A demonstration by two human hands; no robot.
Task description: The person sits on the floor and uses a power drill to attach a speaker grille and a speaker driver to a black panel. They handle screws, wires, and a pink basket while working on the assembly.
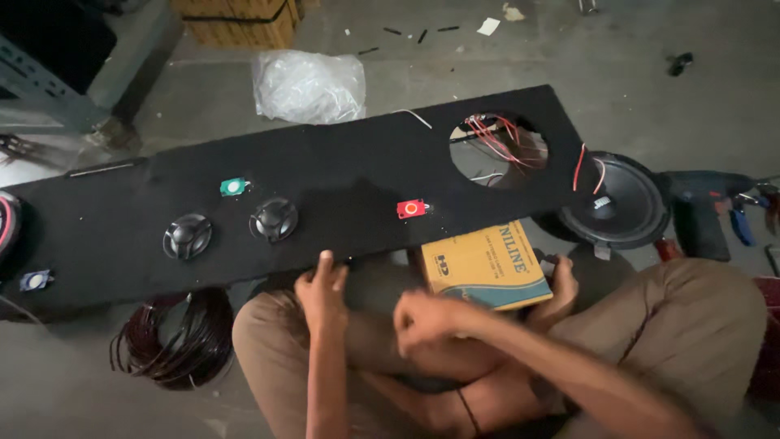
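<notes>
Panel (341,175): long black felt-covered board, lying across floor from left to right, just beyond crossed legs.
Handling: likely stiff, heavy, awkward; best gripped along near edge.
Left hand (322,294): fingers extended, touching near edge, holding nothing.
Right hand (428,317): loosely closed, blurred; contents cannot be told.
Box (486,266): yellow cardboard carton, near right, partly under panel.
Tags: green (233,187), red (411,209) small rectangular plates on panel.

I see a concrete floor (634,73) carrying a black panel (341,179), wire coil (175,341), plastic bag (309,85), speaker (621,203) and drill (703,207).
</notes>
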